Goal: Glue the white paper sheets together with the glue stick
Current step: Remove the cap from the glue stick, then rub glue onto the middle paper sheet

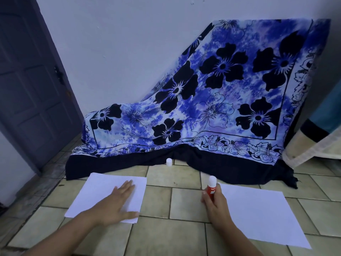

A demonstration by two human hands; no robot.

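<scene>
Two white paper sheets lie on the tiled floor. The left sheet [103, 189] is under my left hand [118, 202], which presses flat on it with fingers spread. The right sheet [265, 215] lies apart, partly behind my right hand [215, 202]. That hand grips a red glue stick [211, 187] upright, its white tip uncovered and pointing up. The white cap [169, 162] stands on the floor farther back, between the sheets, at the edge of the cloth.
A blue floral cloth [212, 100] drapes over something against the wall behind the sheets, its dark hem on the floor. A dark door [31, 85] stands at left. A mattress edge [311, 145] shows at right. Beige tiles [171, 200] separate the sheets.
</scene>
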